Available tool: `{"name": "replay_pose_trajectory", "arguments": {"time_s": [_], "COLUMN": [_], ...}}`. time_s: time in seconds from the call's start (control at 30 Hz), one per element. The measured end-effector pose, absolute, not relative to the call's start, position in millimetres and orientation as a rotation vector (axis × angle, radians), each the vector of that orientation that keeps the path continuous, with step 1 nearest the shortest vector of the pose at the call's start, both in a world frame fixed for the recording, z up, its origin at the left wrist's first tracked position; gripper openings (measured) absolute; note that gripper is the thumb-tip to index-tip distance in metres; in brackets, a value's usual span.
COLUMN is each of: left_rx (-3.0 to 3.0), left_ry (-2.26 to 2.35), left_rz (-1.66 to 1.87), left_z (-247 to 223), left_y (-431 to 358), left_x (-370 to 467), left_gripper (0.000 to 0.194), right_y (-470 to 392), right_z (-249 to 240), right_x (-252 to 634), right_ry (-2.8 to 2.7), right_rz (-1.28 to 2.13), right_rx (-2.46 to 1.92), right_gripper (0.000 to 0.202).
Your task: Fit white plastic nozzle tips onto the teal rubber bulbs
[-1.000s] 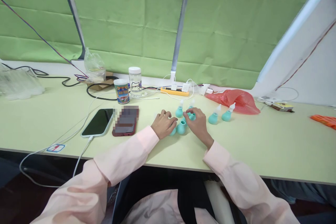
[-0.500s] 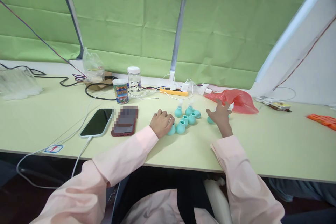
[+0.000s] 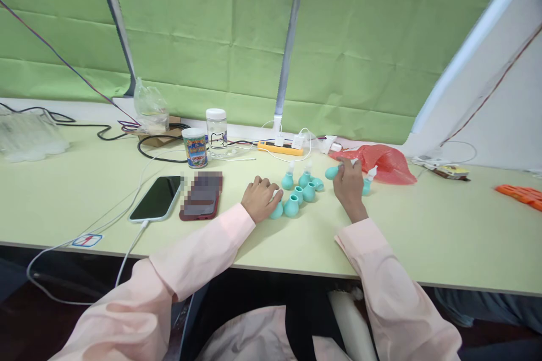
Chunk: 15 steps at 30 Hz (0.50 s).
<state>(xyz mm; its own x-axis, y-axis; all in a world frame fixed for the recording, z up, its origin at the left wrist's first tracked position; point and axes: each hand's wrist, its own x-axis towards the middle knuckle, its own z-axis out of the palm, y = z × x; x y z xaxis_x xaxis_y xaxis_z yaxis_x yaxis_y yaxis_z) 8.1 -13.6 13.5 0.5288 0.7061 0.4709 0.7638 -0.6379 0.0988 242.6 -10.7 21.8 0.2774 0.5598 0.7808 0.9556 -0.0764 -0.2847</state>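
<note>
Fingers of the right hand (image 3: 349,186) grip a teal, round-bodied bulb with a whitish tip (image 3: 331,172), tilted, towards the tabletop's (image 3: 423,237) rear edge. It looks light and squeezable, probably best held at its neck. The left hand (image 3: 259,201) curls at another teal bulb (image 3: 276,211), its grip unclear.

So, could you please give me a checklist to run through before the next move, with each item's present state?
1. Right hand holding a teal bulb: ok.
2. White tip seated in that bulb: cannot tell, fingers cover the joint.
3. Left hand touching the leftmost bulb: cannot tell.
4. All bulbs on the table upright: not ok, one at the back lies tipped.
5. White-edged phone apart from the bulbs: ok.
</note>
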Motion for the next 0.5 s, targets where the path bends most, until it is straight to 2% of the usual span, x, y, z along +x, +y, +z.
{"name": "replay_pose_trajectory", "arguments": {"time_s": [0.23,0.5], "left_rx": [-2.676,-2.806], "left_ry": [-1.176,-0.781], "left_rz": [-0.951,-1.164], "left_z": [20,23], "left_y": [-16,-20], "left_x": [6,1], "left_gripper": [0.033,0.031], "right_y": [-23,-34], "right_z": [6,2], "right_x": [203,174], "right_ry": [-1.642,-2.209], "right_rz": [-0.842,-0.874], "right_rx": [-1.018,-0.799], "right_gripper": [0.021,0.012]}}
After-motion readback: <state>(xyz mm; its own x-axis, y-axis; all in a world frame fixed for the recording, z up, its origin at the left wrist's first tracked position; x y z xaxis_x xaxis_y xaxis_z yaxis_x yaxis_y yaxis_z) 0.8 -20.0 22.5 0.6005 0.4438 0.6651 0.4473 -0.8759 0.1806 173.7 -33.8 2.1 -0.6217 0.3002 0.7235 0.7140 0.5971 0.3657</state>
